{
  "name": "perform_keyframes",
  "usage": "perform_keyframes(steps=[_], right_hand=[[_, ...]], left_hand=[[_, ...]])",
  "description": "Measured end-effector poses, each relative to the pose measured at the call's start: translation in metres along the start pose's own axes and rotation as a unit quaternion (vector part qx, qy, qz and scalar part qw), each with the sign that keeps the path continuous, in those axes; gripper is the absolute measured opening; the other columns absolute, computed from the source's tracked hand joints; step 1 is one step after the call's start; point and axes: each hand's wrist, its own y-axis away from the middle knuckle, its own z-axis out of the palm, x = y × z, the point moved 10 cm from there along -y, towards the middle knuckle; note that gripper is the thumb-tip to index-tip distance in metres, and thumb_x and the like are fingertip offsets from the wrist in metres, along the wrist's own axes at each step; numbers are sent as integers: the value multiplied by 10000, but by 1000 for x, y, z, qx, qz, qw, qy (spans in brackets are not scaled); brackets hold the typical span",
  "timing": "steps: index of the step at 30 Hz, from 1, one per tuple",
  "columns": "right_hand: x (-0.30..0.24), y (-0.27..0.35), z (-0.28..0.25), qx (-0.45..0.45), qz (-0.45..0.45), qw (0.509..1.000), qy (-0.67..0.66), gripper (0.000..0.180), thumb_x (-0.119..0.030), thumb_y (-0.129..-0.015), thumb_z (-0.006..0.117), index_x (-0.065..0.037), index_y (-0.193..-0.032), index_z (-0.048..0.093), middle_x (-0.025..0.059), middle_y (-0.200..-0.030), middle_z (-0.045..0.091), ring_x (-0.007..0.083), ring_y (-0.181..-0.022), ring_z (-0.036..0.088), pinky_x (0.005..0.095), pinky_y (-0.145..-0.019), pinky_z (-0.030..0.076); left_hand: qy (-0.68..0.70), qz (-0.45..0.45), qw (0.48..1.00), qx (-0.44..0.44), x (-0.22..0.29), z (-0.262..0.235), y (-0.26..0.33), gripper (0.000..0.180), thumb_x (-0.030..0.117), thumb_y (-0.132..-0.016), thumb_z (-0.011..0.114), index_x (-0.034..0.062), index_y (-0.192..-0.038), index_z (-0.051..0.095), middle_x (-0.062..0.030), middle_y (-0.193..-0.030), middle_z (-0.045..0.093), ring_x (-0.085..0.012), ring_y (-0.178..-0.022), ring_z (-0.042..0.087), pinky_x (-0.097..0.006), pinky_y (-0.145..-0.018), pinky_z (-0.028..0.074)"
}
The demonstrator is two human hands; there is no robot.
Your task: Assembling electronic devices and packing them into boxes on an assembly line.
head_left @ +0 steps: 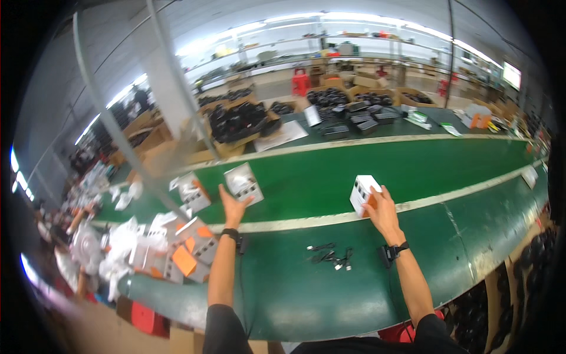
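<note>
My right hand (382,213) grips a small white box (360,193) with an orange side, over the near edge of the green conveyor belt. On the left, my left hand (234,207) has its fingers spread at the lower left corner of an open white box (243,182). Clear or white plastic wrapping shows in that box's top. Another open box (194,192) with an orange flap stands just left of it. Between my forearms, several black cables (331,256) with light plugs lie on the green table.
Several white and orange boxes (203,241) and plastic bags (121,251) are heaped at left. A grey metal post (112,112) rises there, and a person's hand (86,211) shows beyond. Across the belt (306,177) are cartons of black items (239,121) and dark devices (362,121).
</note>
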Motion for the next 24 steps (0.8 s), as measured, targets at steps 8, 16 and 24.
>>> perform_keyframes(steps=[8, 16, 24], right_hand=[[-45, 93, -38, -68, -62, 991, -96, 201, -152, -991, 745, -35, -1144, 802, 187, -1194, 758, 396, -1141, 708, 473, -1017, 581], [-48, 161, 30, -211, 74, 974, 42, 422, -350, -932, 862, -40, -1193, 743, 195, -1134, 702, 417, -995, 737, 515, -821, 607], [-75, 165, 39, -221, -10, 973, 65, 298, -84, -871, 794, -43, -1165, 776, 177, -1120, 668, 388, -1099, 660, 499, -865, 598]], left_hand=[[8, -93, 993, -67, 15, 3, -6, 872, 148, -656, 1042, -44, -1373, 584, -186, -1253, 760, -295, -1166, 733, -390, -1041, 567], [76, -60, 976, -198, 172, -63, 206, 809, 120, -679, 1039, -2, -1352, 606, -101, -1275, 734, -206, -1194, 698, -379, -1068, 559], [304, -171, 926, -141, 178, -112, 335, 913, 62, -782, 990, -1, -1548, 496, -129, -1458, 627, -225, -1326, 635, -391, -1144, 522]])
